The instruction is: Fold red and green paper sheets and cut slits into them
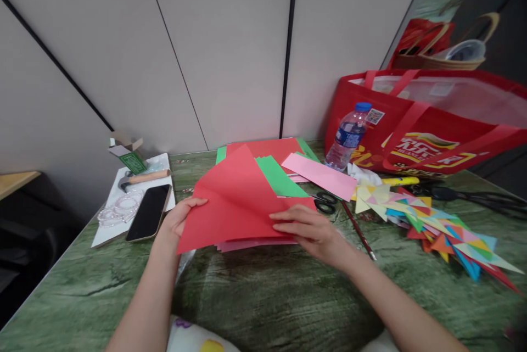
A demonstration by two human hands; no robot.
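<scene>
**Red sheet (pixel 230 204) over a green table (pixel 255 291)**

Grey wall panels (pixel 239 55) rise beyond the red sheet, along the table's back edge. To the sheet's right and farther back stands a red shopping bag (pixel 374 127). A many-coloured chain of folded paper (pixel 436 223) lies to the sheet's right.

The sheet itself is bent, one corner pointing away from the person, with pink paper (pixel 236 245) showing under its near edge. The left hand (pixel 176 219) holds its left edge, thumb on top and fingers hidden beneath. The right hand (pixel 308 228) lays its fingers, narrowly spread, over the sheet's right part; its thumb is out of sight, so I cannot tell whether it grips.

Left of the sheet lies a white board (pixel 107 234). Beyond and right of the sheet stands a plastic bottle (pixel 348 138), with a pink strip (pixel 319 173) nearer to it. A black phone (pixel 150 212) lies left of the sheet, a hammer (pixel 144 178) farther back on that side. Just right of it are a pencil (pixel 358 231) and scissors (pixel 325 205).
</scene>
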